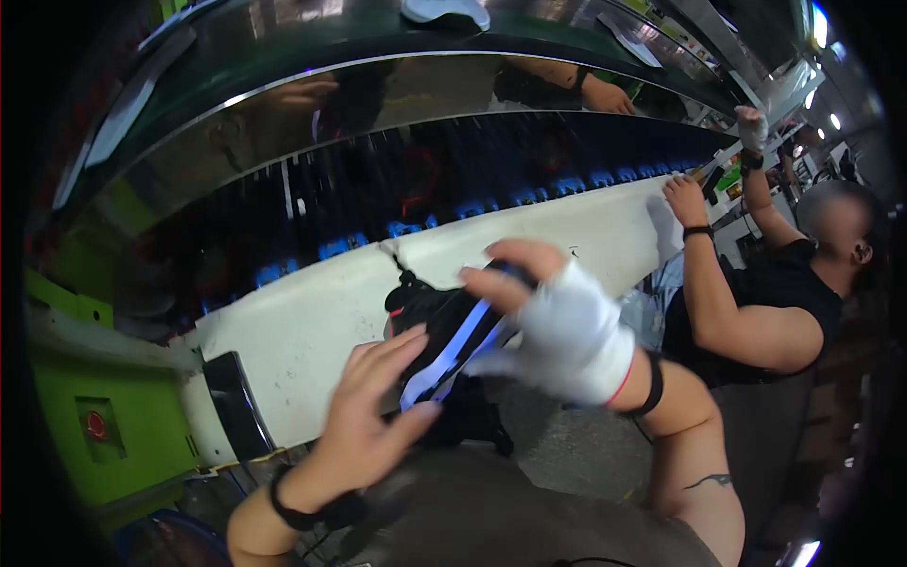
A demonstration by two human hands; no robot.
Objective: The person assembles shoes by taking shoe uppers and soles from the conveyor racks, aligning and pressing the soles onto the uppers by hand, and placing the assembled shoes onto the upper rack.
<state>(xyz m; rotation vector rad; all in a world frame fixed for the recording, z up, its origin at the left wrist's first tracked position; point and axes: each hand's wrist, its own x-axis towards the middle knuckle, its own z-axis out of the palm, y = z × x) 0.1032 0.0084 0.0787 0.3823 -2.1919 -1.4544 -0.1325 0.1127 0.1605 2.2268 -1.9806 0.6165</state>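
A black shoe [437, 333] with pale blue-white bands along its side lies tilted at the white bench's front edge, between my hands. A dark cord or loop [401, 263] sticks out from its far end. My left hand [370, 406] is bare, fingers stretched and thumb apart, at the shoe's near left side; whether it touches is unclear. Over the shoe's right side hovers my right hand [565, 321], in a white fingerless glove and smeared by motion. Its fingers are spread apart, with no clear grip on the shoe.
The white bench [312, 364] runs along a dark machine with blue fittings [472, 208]. Above it, a green conveyor [350, 33] carries white sole-shaped pieces [446, 11]. A dark block [238, 404] stands at left by a green panel [142, 416]. A co-worker [756, 302] sits at right.
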